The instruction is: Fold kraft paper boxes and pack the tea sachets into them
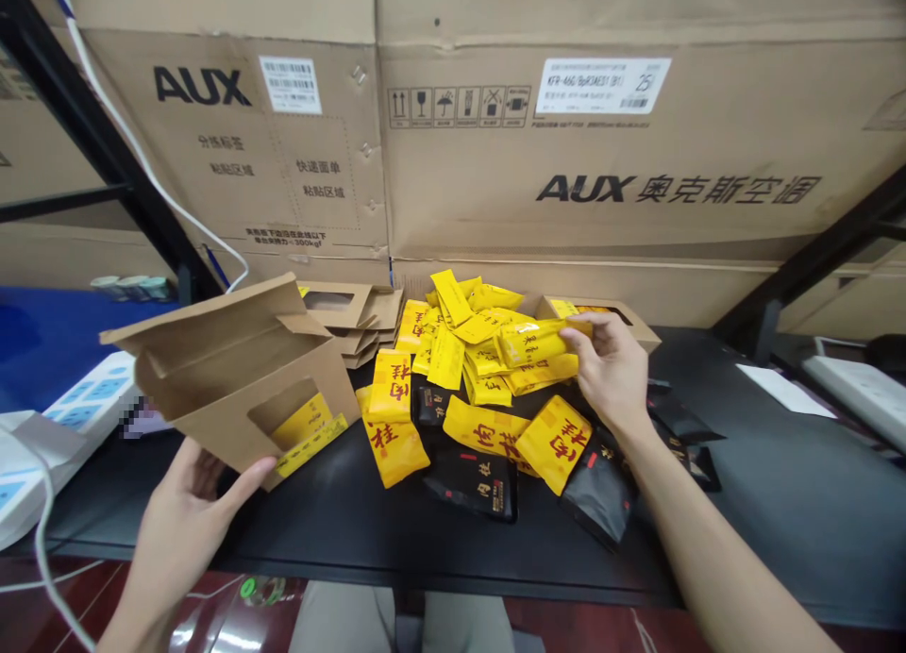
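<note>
My left hand (188, 502) grips the bottom corner of a brown kraft-paper box (233, 370), held tilted with its top flap open. Yellow packets show through its cut-out window. My right hand (610, 370) reaches over a heap of yellow packets (488, 351) on the black table (779, 502) and pinches one yellow packet (534, 342) at the top of the heap. More yellow packets with red characters (556, 441) and black packets (476, 481) lie spread in front of the heap.
A stack of flat kraft boxes (354, 318) lies behind the held box. Another open kraft box (623, 318) sits behind my right hand. Large AUX cartons (566, 162) form a wall at the back. White devices (63, 417) lie at left, paper (785, 389) at right.
</note>
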Action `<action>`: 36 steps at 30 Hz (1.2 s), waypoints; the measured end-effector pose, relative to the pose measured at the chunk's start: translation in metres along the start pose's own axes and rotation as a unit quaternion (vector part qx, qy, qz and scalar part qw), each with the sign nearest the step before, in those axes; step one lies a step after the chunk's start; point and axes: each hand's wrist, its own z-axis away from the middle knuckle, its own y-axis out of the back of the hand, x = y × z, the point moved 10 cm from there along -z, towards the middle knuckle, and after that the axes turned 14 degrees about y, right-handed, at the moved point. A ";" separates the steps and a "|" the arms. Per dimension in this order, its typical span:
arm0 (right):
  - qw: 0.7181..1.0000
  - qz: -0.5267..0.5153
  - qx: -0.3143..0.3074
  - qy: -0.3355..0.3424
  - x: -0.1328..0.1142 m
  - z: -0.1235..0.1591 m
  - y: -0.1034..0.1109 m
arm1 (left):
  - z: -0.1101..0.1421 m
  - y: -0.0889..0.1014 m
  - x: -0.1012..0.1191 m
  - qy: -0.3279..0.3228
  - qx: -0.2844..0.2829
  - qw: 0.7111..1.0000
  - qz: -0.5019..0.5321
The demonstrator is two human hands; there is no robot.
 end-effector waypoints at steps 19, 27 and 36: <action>0.947 -0.150 -0.085 0.270 -0.237 -0.024 -0.076 | -0.002 -0.008 0.005 -0.050 -0.062 0.997 0.024; 0.821 0.096 -0.428 0.365 -0.333 -0.011 -0.211 | -0.001 -0.009 0.010 -0.087 -0.069 0.994 0.004; 0.743 0.100 -0.605 0.268 -0.322 0.022 -0.278 | -0.004 -0.009 0.007 -0.107 -0.064 0.992 -0.008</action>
